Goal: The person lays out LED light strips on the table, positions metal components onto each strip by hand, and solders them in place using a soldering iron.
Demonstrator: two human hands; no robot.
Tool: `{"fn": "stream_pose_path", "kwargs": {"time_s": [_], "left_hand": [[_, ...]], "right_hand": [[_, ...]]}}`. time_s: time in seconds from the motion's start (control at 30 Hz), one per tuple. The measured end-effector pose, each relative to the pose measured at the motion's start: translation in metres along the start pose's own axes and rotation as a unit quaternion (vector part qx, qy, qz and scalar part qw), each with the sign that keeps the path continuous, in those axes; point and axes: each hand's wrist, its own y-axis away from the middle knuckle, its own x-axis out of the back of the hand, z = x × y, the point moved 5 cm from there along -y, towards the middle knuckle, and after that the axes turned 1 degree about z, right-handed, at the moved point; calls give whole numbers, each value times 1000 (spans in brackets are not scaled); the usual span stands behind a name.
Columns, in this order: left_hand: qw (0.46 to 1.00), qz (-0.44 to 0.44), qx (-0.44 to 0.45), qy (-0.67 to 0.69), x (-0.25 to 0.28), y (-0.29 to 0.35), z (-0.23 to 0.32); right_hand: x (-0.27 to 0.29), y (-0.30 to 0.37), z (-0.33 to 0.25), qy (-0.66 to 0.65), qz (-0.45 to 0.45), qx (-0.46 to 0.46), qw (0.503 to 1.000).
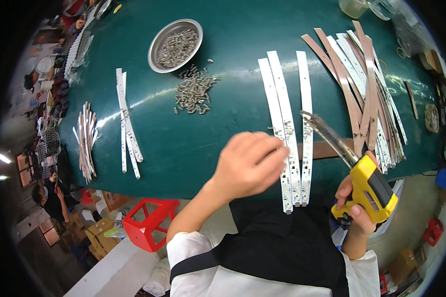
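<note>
My right hand [352,196] grips a yellow and black soldering gun [371,190]. Its long metal tip points up and to the left, over the upper part of the rightmost of three white LED strips [305,89]. The strips lie side by side, with small components along their nearer halves. My left hand [252,162] hovers at the left strip, fingers pinched together; whatever is between them is hidden. A small metal pin part sits by the left strip just above my fingertips. Beneath the strips a brown bar [327,149] runs crosswise.
A metal bowl [198,47] of small metal parts stands at the back, with a loose pile [195,90] beside it. More strips lie crossed at left [124,119] and heaped at right [369,74]. A red stool [148,222] stands beyond the green table's [223,29] near edge.
</note>
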Motion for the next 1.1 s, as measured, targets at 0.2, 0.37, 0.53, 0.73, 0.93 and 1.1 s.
{"fn": "stream_pose_path", "kwargs": {"time_s": [0.2, 0.37, 0.53, 0.73, 0.93, 1.1], "left_hand": [[999, -22, 7, -36, 9, 8, -15], [991, 38, 103, -73, 42, 16, -53], [960, 26, 142, -240, 55, 15, -85], [961, 30, 161, -223, 54, 12, -95], [952, 135, 263, -78, 57, 14, -102], [940, 112, 314, -76, 56, 17, -107]], "right_hand": [[3, -5, -1, 22, -2, 39, 999], [8, -5, -1, 40, -11, 58, 997], [10, -4, 0, 34, 2, 55, 998], [9, -4, -1, 22, 0, 47, 999], [11, -3, 0, -2, 15, 26, 1000], [11, -4, 2, 2, 10, 22, 1000]]}}
